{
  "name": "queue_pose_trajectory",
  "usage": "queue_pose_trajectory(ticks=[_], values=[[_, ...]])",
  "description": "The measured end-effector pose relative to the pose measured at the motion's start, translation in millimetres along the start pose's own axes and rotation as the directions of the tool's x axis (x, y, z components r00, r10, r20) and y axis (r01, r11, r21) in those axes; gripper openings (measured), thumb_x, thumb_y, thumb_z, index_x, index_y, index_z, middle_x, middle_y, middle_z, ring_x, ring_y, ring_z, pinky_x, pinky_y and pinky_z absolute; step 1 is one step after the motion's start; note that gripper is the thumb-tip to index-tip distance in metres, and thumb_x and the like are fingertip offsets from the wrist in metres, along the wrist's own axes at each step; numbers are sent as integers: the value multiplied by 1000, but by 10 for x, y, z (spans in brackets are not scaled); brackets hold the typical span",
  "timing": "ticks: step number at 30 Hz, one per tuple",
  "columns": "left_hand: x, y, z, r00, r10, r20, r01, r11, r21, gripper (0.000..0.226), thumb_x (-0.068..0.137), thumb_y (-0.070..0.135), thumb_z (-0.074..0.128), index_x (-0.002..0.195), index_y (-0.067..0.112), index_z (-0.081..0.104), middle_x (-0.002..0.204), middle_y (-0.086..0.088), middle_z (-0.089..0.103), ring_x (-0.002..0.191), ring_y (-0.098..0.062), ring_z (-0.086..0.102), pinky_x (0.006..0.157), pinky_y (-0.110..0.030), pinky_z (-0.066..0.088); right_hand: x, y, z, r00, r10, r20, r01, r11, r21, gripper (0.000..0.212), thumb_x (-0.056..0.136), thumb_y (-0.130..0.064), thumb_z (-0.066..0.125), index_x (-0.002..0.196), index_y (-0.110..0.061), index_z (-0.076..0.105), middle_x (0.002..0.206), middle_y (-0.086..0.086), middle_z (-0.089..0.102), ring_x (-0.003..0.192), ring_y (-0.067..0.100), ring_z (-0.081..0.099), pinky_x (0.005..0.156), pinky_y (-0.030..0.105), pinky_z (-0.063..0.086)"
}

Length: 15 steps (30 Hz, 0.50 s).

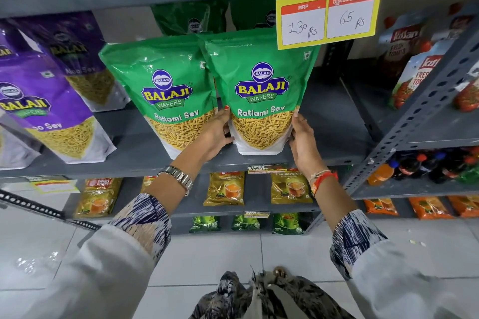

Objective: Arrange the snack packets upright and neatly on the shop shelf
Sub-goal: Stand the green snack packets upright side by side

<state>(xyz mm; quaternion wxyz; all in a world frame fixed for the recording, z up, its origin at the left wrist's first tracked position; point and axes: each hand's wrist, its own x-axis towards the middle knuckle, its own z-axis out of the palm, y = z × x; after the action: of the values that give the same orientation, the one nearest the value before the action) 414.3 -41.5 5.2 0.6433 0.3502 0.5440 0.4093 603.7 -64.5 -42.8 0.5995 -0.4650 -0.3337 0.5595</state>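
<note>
Two green Balaji Ratlami Sev packets stand upright side by side on the grey shelf (331,122). My left hand (216,134) and my right hand (300,140) grip the lower sides of the right green packet (261,90), whose base rests near the shelf's front edge. The left green packet (166,96) stands just beside it, slightly overlapped. Two more green packets (186,18) stand behind in shadow. Purple Aloo Sev packets (44,109) lean at the left of the same shelf.
A yellow price card (329,8) hangs from the shelf above, over the right packet's top corner. Bare shelf lies to the right of the held packet. A perforated upright (425,101) separates ketchup pouches (412,80). Tea packets (225,189) and drink bottles (414,166) sit on lower shelves.
</note>
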Motion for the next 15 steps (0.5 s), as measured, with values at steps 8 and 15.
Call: queue_pose_trajectory(ticks=[8, 15], values=[[41, -22, 113, 996, 3, 88, -4, 1000, 2, 45, 98, 29, 32, 142, 18, 32, 148, -6, 39, 136, -25, 37, 115, -54, 24, 33, -91, -63, 998, -10, -63, 17, 995, 103, 22, 97, -28, 40, 111, -23, 56, 104, -7, 65, 94, 4, 63, 74, 19, 52], [82, -98, 90, 997, 30, 69, -32, 999, 34, 45, 98, 30, 33, 141, 17, 33, 148, -7, 39, 136, -25, 37, 114, -49, 29, -41, -124, -46, 995, -3, -102, 2, 1000, -9, 21, 96, -34, 40, 107, -27, 56, 104, -11, 62, 97, 0, 58, 82, 20, 47]])
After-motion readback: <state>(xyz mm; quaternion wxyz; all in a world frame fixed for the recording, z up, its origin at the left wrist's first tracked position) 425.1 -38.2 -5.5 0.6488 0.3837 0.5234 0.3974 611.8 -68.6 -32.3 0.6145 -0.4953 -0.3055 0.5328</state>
